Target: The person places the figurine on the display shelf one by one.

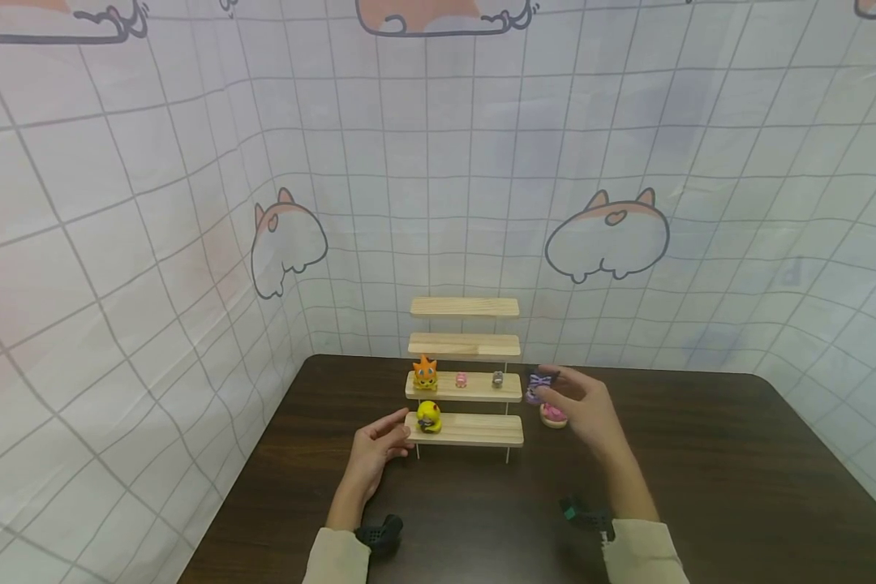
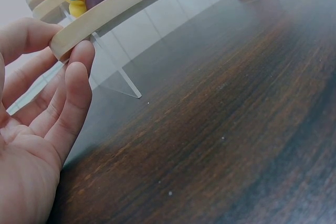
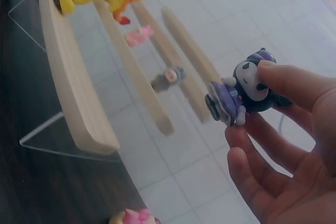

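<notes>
My left hand (image 1: 370, 456) pinches the left end of the lowest wooden board of a stepped display stand (image 1: 474, 429), thumb above and fingers below in the left wrist view. In my right hand (image 1: 590, 415), a purple-and-black figurine (image 3: 254, 85) with a white face is pinched between thumb and fingers, held up to the right of the stand. A yellow figurine (image 1: 428, 417) stands at the lowest board's left. On the second board are an orange-and-yellow figurine (image 1: 425, 375), a small pink figurine (image 1: 461, 380) and a small grey one (image 1: 498, 379).
A pink-topped item with a tan base (image 1: 554, 416) sits on the dark wooden table (image 1: 467, 511), just under my right hand. The stand's upper two boards (image 1: 464, 307) rise behind, on thin clear legs. A grid-patterned cloth (image 1: 453, 162) surrounds the table's back and sides.
</notes>
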Demonstrator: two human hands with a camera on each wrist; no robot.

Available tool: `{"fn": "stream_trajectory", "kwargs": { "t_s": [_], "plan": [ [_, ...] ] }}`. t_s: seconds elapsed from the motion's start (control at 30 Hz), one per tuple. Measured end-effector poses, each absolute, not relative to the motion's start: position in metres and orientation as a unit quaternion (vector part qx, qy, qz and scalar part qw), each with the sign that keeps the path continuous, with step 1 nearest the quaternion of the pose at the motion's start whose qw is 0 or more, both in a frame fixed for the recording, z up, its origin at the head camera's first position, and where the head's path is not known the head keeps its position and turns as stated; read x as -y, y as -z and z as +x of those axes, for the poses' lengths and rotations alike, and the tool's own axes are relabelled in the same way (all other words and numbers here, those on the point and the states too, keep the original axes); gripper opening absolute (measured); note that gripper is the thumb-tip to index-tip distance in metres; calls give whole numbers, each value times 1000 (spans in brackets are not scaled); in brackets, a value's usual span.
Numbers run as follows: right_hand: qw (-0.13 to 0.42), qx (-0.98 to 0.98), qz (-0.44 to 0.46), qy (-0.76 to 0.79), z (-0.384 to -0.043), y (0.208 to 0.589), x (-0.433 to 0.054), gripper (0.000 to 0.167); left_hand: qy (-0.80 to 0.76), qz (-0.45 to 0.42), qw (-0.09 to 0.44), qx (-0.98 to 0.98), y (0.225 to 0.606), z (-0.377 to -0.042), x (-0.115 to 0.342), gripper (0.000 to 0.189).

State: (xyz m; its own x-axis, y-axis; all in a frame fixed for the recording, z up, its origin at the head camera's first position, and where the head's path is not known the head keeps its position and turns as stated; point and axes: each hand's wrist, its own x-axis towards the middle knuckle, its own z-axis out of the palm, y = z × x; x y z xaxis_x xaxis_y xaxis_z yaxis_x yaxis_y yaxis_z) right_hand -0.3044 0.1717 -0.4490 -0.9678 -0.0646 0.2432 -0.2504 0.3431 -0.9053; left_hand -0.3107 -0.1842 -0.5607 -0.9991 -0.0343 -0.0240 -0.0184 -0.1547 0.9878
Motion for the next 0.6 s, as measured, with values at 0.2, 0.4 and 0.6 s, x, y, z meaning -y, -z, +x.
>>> {"fn": "stream_trajectory", "kwargs": {
  "t_s": [0.2, 0.4, 0.6],
  "plan": [
    [59, 801, 124, -582, -303, 450, -158, 46, 758, 22, 5, 651, 560, -310, 184, 43],
    [70, 809, 145, -565, -303, 454, -143, 41, 757, 22, 8, 653, 559, -310, 183, 43],
    [61, 797, 165, -578, -303, 458, -130, 39, 754, 24, 7, 657, 559, -310, 183, 43]
  ]
}}
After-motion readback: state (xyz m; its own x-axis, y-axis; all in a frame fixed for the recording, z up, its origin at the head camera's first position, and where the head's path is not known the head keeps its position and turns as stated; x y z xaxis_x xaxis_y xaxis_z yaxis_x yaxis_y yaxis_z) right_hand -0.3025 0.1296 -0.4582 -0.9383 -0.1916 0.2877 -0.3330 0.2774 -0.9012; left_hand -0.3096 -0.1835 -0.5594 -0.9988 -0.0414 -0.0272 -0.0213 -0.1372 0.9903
